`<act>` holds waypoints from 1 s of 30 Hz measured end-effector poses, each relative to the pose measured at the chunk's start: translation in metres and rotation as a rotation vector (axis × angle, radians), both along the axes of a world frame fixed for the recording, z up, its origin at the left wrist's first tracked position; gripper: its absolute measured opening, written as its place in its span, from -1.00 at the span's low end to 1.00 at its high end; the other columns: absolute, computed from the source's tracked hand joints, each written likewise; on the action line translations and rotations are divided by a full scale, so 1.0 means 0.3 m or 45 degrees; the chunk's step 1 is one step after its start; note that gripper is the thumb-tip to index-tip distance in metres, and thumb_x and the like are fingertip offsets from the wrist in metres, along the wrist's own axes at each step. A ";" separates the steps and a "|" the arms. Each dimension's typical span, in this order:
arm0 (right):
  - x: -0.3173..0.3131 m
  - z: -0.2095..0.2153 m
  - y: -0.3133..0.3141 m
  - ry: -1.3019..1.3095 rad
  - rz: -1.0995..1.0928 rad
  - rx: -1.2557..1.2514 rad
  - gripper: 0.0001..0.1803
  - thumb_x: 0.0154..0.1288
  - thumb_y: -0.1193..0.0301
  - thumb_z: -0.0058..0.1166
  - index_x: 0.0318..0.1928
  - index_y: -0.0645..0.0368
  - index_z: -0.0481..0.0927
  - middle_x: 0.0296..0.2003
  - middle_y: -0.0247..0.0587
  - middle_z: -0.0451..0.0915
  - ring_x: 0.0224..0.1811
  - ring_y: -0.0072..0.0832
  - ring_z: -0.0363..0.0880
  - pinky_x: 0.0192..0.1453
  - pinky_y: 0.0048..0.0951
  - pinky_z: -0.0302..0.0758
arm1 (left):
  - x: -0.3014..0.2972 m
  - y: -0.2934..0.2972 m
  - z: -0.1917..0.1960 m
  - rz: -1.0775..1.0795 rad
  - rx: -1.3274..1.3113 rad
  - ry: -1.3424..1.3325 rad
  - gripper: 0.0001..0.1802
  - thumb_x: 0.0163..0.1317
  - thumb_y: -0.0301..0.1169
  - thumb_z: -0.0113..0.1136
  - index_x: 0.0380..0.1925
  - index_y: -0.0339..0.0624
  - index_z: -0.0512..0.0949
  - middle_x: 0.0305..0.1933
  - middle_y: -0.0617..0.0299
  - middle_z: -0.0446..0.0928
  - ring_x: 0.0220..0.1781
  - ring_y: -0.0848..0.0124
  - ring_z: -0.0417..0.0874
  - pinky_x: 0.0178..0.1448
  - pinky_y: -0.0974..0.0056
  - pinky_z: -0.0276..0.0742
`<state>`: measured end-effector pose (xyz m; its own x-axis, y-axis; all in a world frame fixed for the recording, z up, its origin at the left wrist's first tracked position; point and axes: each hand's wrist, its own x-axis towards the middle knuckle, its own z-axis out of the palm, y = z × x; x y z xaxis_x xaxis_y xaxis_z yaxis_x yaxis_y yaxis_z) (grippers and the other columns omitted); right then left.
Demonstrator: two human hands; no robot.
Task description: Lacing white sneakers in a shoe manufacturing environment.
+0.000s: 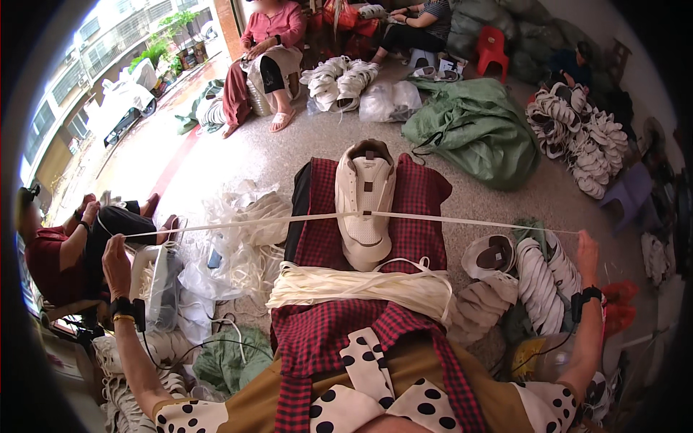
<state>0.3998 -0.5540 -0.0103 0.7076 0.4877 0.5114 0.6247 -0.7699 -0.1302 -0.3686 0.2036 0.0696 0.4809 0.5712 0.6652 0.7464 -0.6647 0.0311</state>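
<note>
A cream sneaker (pixel 366 231) lies across my lap on a red-and-black checked apron (pixel 419 216), its toe toward me. A flat off-white shoelace (pixel 274 220) runs through the front of its lacing area and stretches out nearly straight to both sides. At the far left, my left hand (pixel 115 265) is closed on one end of the lace. My right hand (pixel 588 258), out at the far right, grips the other end, its fingertips small in view. Between the shoe and my body rests a thick bundle of cream shoelaces (pixel 361 292).
Clear plastic bags (pixel 231 252) lie to my left, beside a translucent bin (pixel 155 281). Stacked shoe uppers (pixel 538 289) stand on my right. Farther off are a green sack (pixel 469 130), a red stool (pixel 491 52) and more bundled uppers (pixel 577 137). Several other people sit around.
</note>
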 end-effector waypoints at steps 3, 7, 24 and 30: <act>0.111 -0.011 -0.171 0.013 -0.214 -0.053 -0.76 0.47 0.37 -0.16 -0.15 0.30 0.49 -0.34 0.33 0.46 -0.21 0.29 0.44 -0.22 0.04 0.37 | -0.061 0.028 -0.009 0.072 0.052 0.072 -0.78 0.45 -0.45 -0.06 -0.20 -0.39 0.53 -0.18 -0.12 0.57 -0.09 -0.07 0.62 -0.01 0.09 0.54; 0.130 -0.023 -0.207 -0.295 -0.417 -0.219 -0.76 0.47 0.38 -0.15 -0.12 0.25 0.56 -0.26 0.24 0.57 -0.17 0.20 0.52 -0.14 -0.01 0.43 | -0.159 0.060 -0.032 0.277 0.036 0.031 -0.84 0.37 -0.47 0.05 -0.18 -0.30 0.57 -0.23 -0.05 0.56 -0.18 -0.03 0.59 -0.08 0.03 0.51; -0.575 0.016 1.289 0.531 1.072 0.929 -0.91 0.26 0.56 0.16 -0.23 0.22 0.68 -0.37 -0.26 0.65 -0.34 -0.51 0.62 -0.23 -0.47 0.54 | 1.121 -0.390 -0.210 -1.021 -0.985 -0.883 -0.76 0.43 -0.47 0.09 0.00 -0.32 0.64 -0.29 0.25 0.67 -0.29 0.58 0.60 -0.15 0.41 0.56; -0.692 -0.031 1.333 0.798 1.128 0.702 -0.93 0.26 0.54 0.19 -0.27 0.28 0.66 -0.37 -0.27 0.68 -0.27 -0.58 0.68 -0.18 -0.52 0.59 | 1.307 -0.582 -0.304 -1.224 -1.529 -0.571 -0.76 0.37 -0.41 0.17 -0.10 -0.35 0.66 -0.17 0.18 0.71 -0.12 0.51 0.65 0.06 0.36 0.56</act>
